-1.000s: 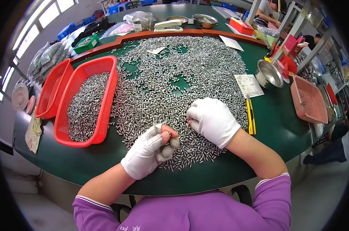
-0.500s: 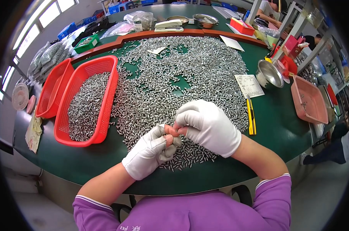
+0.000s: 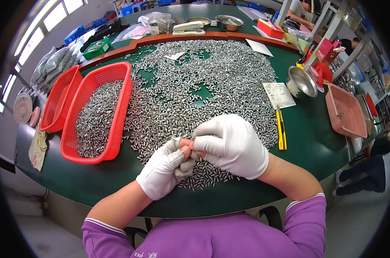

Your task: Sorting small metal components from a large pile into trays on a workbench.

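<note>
My left hand (image 3: 167, 167) and my right hand (image 3: 232, 146) meet over the near part of a wide spread of small silvery metal parts (image 3: 169, 116). Both wear white gloves that leave some fingertips bare. Thumb and forefinger of each hand are pinched together, tip against tip. Whatever lies between them is hidden by the fingers. The glove fingers of my left hand look greyed, and its other fingers are curled in. To the left, a red plastic basket (image 3: 127, 101) holds a heap of the same metal parts (image 3: 98, 120).
Another red basket (image 3: 53, 122) stands farther left. On the right lie a yellow cutter knife (image 3: 281, 131), a printed slip (image 3: 279, 95), a metal bowl (image 3: 304, 84) and a pink basket (image 3: 343, 127). A wooden rail (image 3: 160, 38) borders the far side. A co-worker (image 3: 299, 15) sits beyond.
My hands have drawn closer, the fingertips now pressed together. My right hand has shifted slightly left. At the far right edge, another person's legs have moved.
</note>
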